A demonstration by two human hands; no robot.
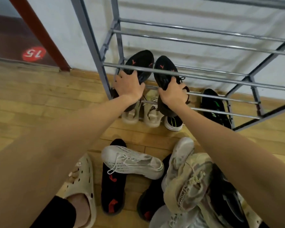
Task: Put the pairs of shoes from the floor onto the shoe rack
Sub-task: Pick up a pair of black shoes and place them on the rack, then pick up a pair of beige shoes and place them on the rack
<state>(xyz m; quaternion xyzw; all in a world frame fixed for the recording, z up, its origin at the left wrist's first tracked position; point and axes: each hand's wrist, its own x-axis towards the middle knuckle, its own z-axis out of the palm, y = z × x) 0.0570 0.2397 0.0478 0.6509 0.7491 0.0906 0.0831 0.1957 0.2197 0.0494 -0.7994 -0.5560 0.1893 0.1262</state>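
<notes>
Head view: both hands are at the shoe rack (204, 76), one black shoe each.
Left hand (128, 86): fingers wrapped over left black shoe (141, 61).
Right hand (174, 92): gripping right black shoe (164, 68).
Long axis: toes point away from the hands, over the rail.
Next, I'd guess: push forward, both arms equally near.

We count two hands, the left hand (128, 86) and the right hand (173, 93), each gripping one black shoe with red marks: the left-held shoe (141, 63) and the right-held shoe (164, 69), two in all.

On the shoe rack (204, 76) bottom tier we list two beige sneakers (150, 112) and two black shoes with green accents (215, 107).

On the floor (39, 99) we count two more black shoes with red marks (113, 186), one white knit sneaker (132, 162), and a heap of pale sneakers (187, 183) whose number we cannot tell.

One cream clog (82, 186) is worn on a foot.
</notes>
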